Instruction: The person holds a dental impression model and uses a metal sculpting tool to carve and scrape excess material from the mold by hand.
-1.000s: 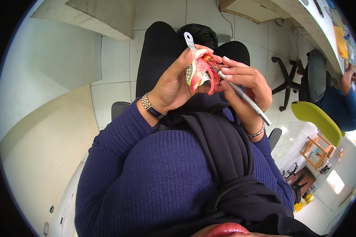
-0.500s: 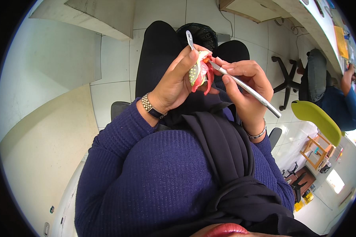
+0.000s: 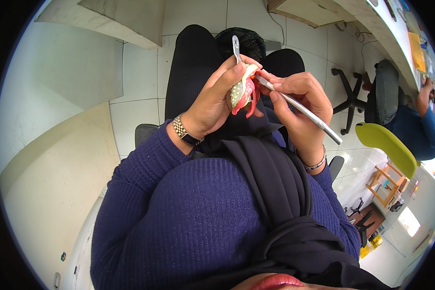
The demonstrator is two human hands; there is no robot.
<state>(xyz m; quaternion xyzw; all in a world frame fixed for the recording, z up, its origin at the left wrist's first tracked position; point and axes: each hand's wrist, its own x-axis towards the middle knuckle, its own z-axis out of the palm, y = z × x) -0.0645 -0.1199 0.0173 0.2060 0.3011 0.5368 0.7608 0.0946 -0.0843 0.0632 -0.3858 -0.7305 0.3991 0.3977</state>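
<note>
Above my lap, my left hand (image 3: 209, 104) is closed around a metal dental impression tray (image 3: 236, 48), its slotted handle sticking up past my fingers. Pale green impression material (image 3: 238, 92) bulges through the tray's holes in small dots. Red, pink and a bit of orange material fills the other side, and a red strip (image 3: 251, 106) hangs from it. A silver craft knife (image 3: 310, 113) is gripped like a pen in my right hand (image 3: 302, 96). Its tip meets the red material near the upper edge; the exact contact is hidden by fingers.
A dark-lined bin (image 3: 241, 43) stands between my knees. On the right are a worktable (image 3: 372, 29), a black chair base (image 3: 350, 99), a lime-green chair back (image 3: 386, 147) and a seated person in blue (image 3: 415, 130). Cabinet panels (image 3: 58, 87) line the left.
The tray has tilted slightly, its handle shifting a little to the right and upward. The knife has moved marginally left, and its tip stays at the red material.
</note>
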